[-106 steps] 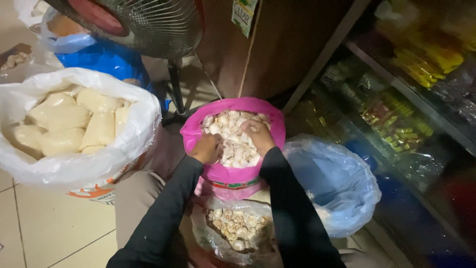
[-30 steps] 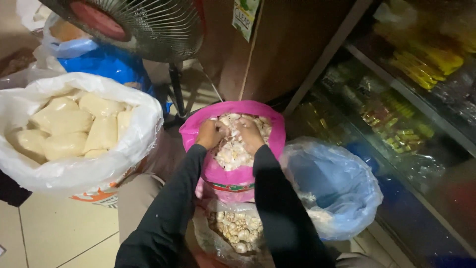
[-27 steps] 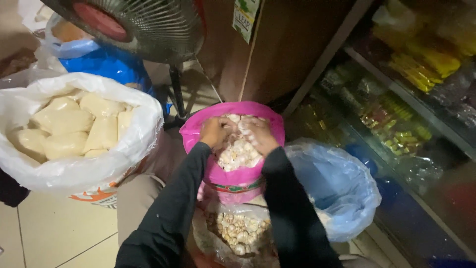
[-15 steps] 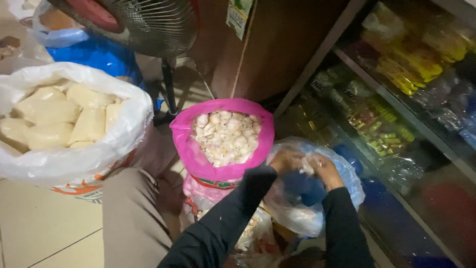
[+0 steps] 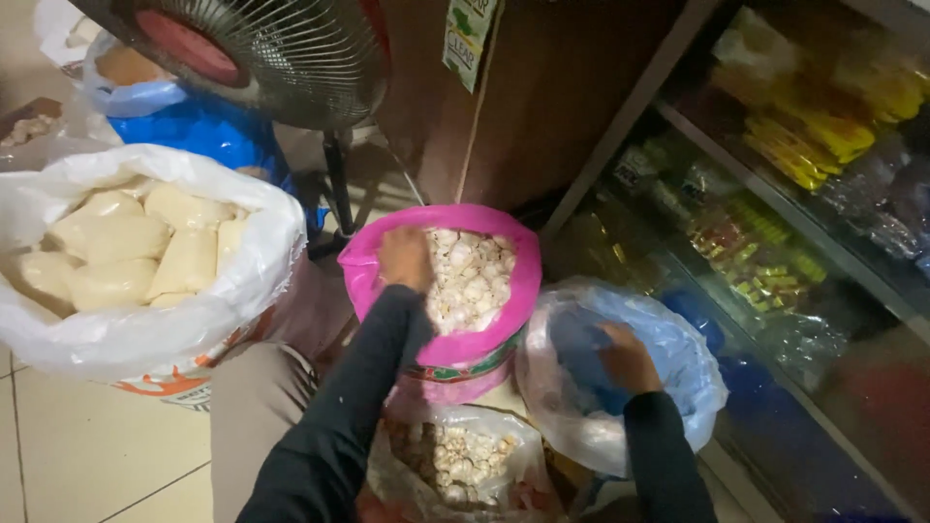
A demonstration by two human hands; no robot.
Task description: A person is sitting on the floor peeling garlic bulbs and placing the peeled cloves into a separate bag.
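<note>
A pink-lined sack [image 5: 504,291] stands open in front of me, full of white garlic bulbs [image 5: 465,286]. My left hand [image 5: 405,258] rests down on the garlic at the sack's left side, fingers curled into the pile. My right hand [image 5: 628,356] reaches into a translucent plastic bag with a blue inside [image 5: 678,349] just right of the sack; what its fingers hold is hidden. Between my knees lies a clear bag with more garlic [image 5: 455,460].
A big white sack of pale packed blocks [image 5: 145,257] stands at the left. A standing fan [image 5: 281,58] and a blue bag [image 5: 203,136] are behind it. Shelves of packaged goods [image 5: 775,194] run along the right. Tiled floor [image 5: 87,455] shows at lower left.
Both hands were in the garlic sack, then both moved right to the blue-lined bag. Now my left hand is back on the garlic while my right stays in the bag.
</note>
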